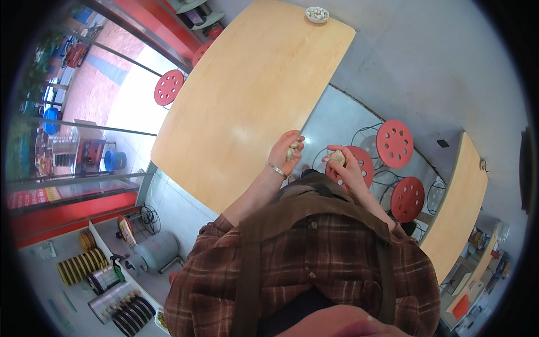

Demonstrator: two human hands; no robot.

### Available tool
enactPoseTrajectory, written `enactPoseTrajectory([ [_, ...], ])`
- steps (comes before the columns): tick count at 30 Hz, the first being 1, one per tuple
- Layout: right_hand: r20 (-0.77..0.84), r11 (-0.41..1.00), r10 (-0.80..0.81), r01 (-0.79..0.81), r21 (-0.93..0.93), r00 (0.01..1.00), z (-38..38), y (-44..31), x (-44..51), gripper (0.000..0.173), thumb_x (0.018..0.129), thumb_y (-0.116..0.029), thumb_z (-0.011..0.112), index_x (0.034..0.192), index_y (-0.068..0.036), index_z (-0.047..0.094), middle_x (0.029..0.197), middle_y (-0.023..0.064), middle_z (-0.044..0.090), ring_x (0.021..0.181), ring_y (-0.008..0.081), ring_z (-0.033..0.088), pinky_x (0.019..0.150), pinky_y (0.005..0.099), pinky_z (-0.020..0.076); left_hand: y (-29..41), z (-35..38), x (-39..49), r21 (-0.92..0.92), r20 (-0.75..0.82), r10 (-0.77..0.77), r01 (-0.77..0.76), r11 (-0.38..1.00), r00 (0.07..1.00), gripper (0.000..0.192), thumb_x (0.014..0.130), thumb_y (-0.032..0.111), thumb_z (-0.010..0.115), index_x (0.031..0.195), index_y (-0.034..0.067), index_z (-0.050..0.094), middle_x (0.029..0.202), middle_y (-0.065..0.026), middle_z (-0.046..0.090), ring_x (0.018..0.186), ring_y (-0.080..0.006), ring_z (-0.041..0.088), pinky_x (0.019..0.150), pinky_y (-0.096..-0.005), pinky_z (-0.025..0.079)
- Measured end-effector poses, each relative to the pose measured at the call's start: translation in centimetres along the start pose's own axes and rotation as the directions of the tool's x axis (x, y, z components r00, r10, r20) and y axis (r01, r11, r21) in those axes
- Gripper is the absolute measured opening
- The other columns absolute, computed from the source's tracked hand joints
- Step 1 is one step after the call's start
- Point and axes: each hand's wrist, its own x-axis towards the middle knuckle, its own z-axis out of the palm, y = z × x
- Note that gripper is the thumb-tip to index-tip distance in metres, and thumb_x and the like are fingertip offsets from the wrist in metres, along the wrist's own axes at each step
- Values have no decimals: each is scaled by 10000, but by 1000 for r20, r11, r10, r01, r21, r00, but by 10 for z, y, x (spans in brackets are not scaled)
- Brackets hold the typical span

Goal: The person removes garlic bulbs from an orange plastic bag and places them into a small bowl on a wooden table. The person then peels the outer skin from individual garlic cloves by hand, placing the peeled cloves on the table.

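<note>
My left hand [283, 155] is curled around a few pale garlic cloves [291, 151] beside the long edge of a light wood-topped table [240, 97]. A silver bracelet [276, 170] circles that wrist. To its right, my right hand [350, 170] grips a rounded garlic bulb [338, 158] between thumb and fingers, over the floor and a red stool [363, 162]. The two hands are apart. At the table's far end stands a white bowl [317, 15] filled with what look like garlic bulbs or cloves.
Red stools with round holes [395, 143] [407, 199] stand by the wall at right, near a second wooden table [457, 202]. Another red stool [169, 87] is beyond the table's left side. A grey gas cylinder [158, 251] and stacked tins [82, 266] are at lower left.
</note>
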Motion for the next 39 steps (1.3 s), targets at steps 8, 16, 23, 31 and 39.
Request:
enactPoseTrajectory([
  [8, 120, 997, 73, -69, -39, 990, -8, -18, 96, 382, 810, -32, 495, 1189, -61, 450, 1005, 48, 547, 707, 73, 522, 544, 180, 400, 69, 20, 95, -89, -63, 124, -129, 988, 990, 240, 845, 135, 548, 1054, 25, 505, 1071, -123, 533, 944, -249, 557, 720, -289, 493],
  [16, 86, 985, 150, -156, 78, 985, -62, -43, 196, 378, 822, -57, 480, 1195, -48, 418, 1003, 60, 543, 747, 86, 525, 578, 190, 401, 144, 104, 257, 143, -48, 187, -179, 973, 981, 266, 839, 92, 535, 1085, 9, 479, 1050, -123, 530, 954, -259, 549, 760, -319, 494],
  [23, 121, 969, 233, -241, 57, 965, -115, -40, 254, 383, 814, -38, 472, 1195, -49, 428, 1010, 62, 537, 758, 91, 532, 575, 184, 396, 195, 185, 414, 323, -33, 305, -279, 905, 952, 259, 837, 64, 503, 1088, 7, 474, 1019, -107, 532, 909, -231, 557, 739, -344, 500],
  [31, 105, 934, 334, -343, 96, 937, -147, -33, 282, 400, 816, -28, 467, 1213, -62, 424, 1001, 61, 534, 743, 91, 529, 564, 178, 386, 223, 230, 529, 435, 22, 409, -377, 817, 912, 256, 829, 76, 507, 1078, 14, 495, 970, -85, 537, 831, -175, 536, 712, -338, 483],
  [39, 117, 915, 372, -385, 119, 921, -152, -35, 302, 397, 831, -43, 473, 1223, -63, 411, 1005, 68, 536, 739, 87, 521, 568, 180, 380, 230, 233, 529, 714, 55, 430, -337, 614, 901, 283, 821, 112, 514, 1099, 59, 514, 1036, -80, 538, 945, -171, 509, 798, -336, 428],
])
